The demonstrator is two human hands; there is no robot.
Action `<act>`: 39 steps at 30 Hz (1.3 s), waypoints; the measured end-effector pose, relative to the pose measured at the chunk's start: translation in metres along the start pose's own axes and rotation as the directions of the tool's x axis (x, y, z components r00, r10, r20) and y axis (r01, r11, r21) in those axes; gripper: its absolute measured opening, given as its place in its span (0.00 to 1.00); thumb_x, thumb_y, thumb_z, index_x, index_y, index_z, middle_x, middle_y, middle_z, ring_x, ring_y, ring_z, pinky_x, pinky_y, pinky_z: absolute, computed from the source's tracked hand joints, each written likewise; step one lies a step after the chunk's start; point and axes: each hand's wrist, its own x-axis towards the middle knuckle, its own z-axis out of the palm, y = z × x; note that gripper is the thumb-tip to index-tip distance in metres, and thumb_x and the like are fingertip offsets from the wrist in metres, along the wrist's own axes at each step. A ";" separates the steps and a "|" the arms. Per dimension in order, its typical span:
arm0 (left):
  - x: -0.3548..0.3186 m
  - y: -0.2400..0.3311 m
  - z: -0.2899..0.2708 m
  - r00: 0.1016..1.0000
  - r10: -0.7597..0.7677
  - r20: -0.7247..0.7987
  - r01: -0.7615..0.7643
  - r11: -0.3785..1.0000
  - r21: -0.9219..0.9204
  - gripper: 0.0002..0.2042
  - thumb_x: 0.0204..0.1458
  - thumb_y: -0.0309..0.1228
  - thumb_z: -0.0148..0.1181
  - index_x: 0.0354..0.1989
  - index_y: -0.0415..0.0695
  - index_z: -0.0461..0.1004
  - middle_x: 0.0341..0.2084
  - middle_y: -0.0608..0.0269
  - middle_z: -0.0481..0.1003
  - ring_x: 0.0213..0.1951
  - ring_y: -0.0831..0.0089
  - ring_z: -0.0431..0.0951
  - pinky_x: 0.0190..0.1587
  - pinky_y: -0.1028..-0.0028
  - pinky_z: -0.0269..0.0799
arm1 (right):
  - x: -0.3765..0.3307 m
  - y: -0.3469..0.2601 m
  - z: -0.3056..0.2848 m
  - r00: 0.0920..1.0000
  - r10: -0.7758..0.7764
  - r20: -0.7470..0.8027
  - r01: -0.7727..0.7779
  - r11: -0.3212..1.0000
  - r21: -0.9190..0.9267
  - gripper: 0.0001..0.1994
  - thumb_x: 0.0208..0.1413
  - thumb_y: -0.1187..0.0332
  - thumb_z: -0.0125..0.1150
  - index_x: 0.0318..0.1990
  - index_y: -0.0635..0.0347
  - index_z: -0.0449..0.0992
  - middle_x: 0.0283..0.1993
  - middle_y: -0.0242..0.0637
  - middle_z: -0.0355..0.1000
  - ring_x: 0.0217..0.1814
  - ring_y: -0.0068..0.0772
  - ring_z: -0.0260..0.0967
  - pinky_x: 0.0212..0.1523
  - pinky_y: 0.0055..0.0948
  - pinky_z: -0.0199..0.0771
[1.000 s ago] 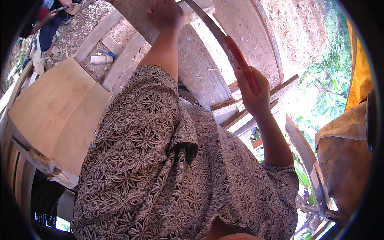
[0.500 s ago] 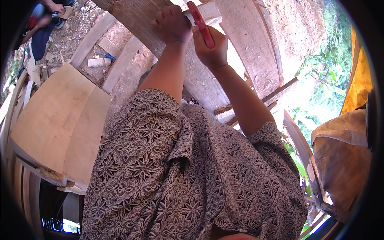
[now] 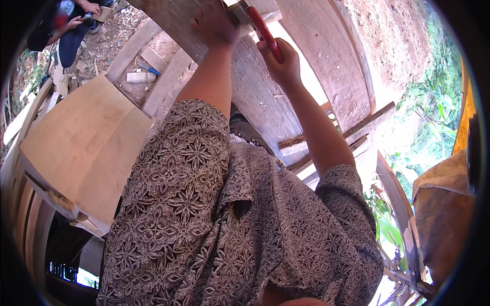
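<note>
My right hand (image 3: 287, 64) is closed round the red handle of a tool (image 3: 266, 36). The handle slants up and left to a dull grey part beside my left hand, and the tool's exact kind does not show. My left hand (image 3: 215, 24) is blurred at the top edge, over a broad weathered plank (image 3: 255, 76). Its fingers look curled, but what they hold is hidden. A short pale piece of wood (image 3: 270, 10) lies just past the red handle.
At the left stands a smooth pale wooden panel (image 3: 81, 143). Long curved boards (image 3: 326, 56) extend on the right. Wood offcuts (image 3: 140, 77) and a blue-handled tool (image 3: 149, 68) lie on the ground. Another person's hand (image 3: 91, 7) shows top left. An orange-brown sheet (image 3: 441, 214) hangs at the right.
My right hand and the red-handled tool have shifted right and slightly down in view. My left hand sits slightly higher. The surroundings have shifted a little right, with the camera's turn.
</note>
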 end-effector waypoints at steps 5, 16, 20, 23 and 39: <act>-0.003 0.003 0.009 0.999 -0.015 -0.044 0.018 0.997 0.071 0.14 0.56 0.41 0.56 0.46 0.48 0.75 0.47 0.58 0.76 0.54 0.55 0.75 0.53 0.48 0.67 | -0.031 -0.016 -0.041 0.995 0.090 0.045 -0.086 0.993 -0.076 0.17 0.64 0.55 0.67 0.34 0.61 0.79 0.21 0.34 0.68 0.24 0.26 0.64 0.27 0.32 0.63; 0.003 0.010 -0.012 0.998 -0.029 0.049 0.030 0.999 -0.021 0.12 0.55 0.39 0.55 0.43 0.47 0.76 0.46 0.58 0.75 0.53 0.56 0.74 0.55 0.49 0.64 | -0.134 -0.150 -0.166 0.918 0.380 0.115 -0.357 0.917 -0.179 0.13 0.64 0.65 0.63 0.30 0.65 0.74 0.21 0.35 0.67 0.24 0.25 0.63 0.27 0.33 0.60; -0.003 0.014 -0.017 0.991 -0.083 0.101 0.085 0.996 -0.019 0.12 0.51 0.38 0.62 0.42 0.51 0.73 0.46 0.61 0.73 0.53 0.57 0.71 0.55 0.50 0.61 | -0.103 -0.165 -0.159 0.962 0.235 0.137 -0.206 0.959 -0.195 0.15 0.64 0.65 0.63 0.27 0.65 0.74 0.19 0.35 0.65 0.22 0.25 0.62 0.25 0.33 0.60; -0.001 0.011 -0.019 0.985 -0.079 0.156 0.082 0.997 -0.013 0.12 0.51 0.39 0.62 0.43 0.52 0.73 0.47 0.62 0.73 0.53 0.57 0.71 0.55 0.50 0.61 | -0.050 -0.137 -0.103 0.956 0.267 0.125 -0.251 0.959 -0.129 0.16 0.64 0.65 0.63 0.25 0.64 0.74 0.17 0.36 0.64 0.20 0.25 0.61 0.24 0.33 0.60; 0.004 0.007 -0.005 0.999 -0.051 -0.011 0.051 0.998 0.031 0.14 0.55 0.44 0.57 0.39 0.48 0.80 0.41 0.61 0.80 0.50 0.56 0.78 0.51 0.51 0.69 | 0.024 0.011 0.012 0.998 0.049 0.044 -0.049 0.999 -0.006 0.18 0.64 0.54 0.68 0.42 0.62 0.83 0.26 0.26 0.73 0.28 0.18 0.65 0.32 0.26 0.68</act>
